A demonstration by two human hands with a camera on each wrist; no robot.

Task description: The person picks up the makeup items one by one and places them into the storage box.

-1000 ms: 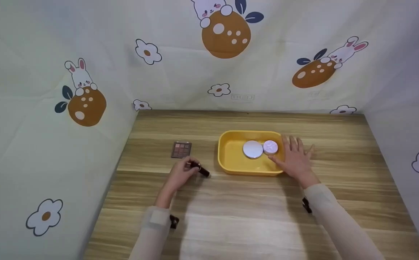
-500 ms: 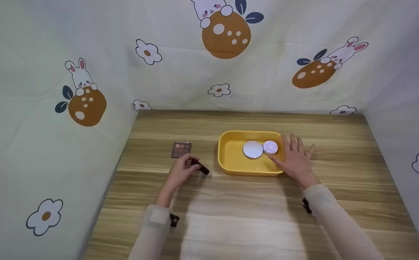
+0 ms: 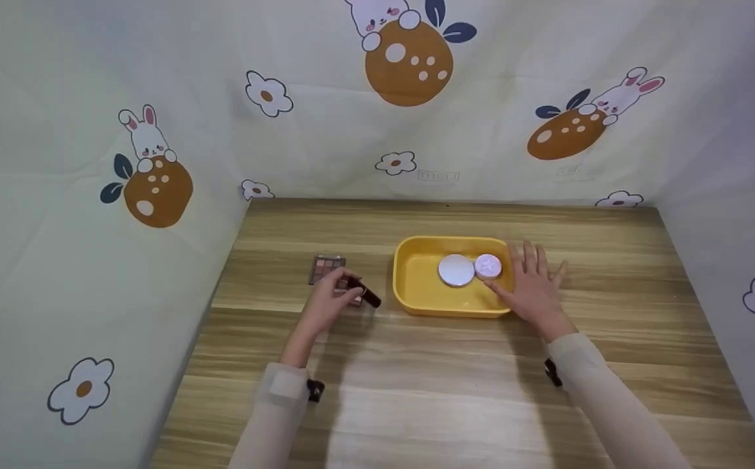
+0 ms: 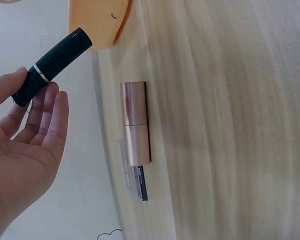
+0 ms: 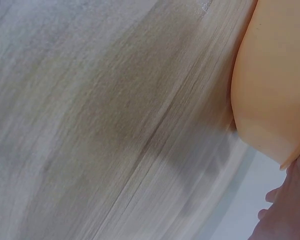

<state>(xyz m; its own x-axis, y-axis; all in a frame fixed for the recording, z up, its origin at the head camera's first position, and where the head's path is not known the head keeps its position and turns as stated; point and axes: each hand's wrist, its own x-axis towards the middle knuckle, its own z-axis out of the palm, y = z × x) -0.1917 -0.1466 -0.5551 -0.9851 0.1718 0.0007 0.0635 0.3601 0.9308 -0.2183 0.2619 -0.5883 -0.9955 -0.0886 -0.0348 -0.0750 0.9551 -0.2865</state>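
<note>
My left hand (image 3: 322,306) pinches a black lipstick tube (image 4: 55,60) with a silver band between thumb and fingers, raised above the table left of the yellow bin. Below it, a rose-gold tube (image 4: 135,122) lies on the table next to an eyeshadow palette (image 3: 325,266), which the hand partly hides in the head view. My right hand (image 3: 533,293) rests on the right rim of the yellow bin (image 3: 414,277), fingers spread outside and thumb reaching over the rim. Inside the bin sit a round white compact (image 3: 456,270) and a smaller pale round case (image 3: 488,266) with a star pattern.
The wood-grain table (image 3: 442,391) runs back to a fabric wall (image 3: 325,143) printed with rabbits and flowers. More of this fabric borders the left and right sides.
My left hand has lifted the lipstick tube slightly and shifted a little away from me, uncovering part of the rose-gold tube. My right hand has stayed on the bin.
</note>
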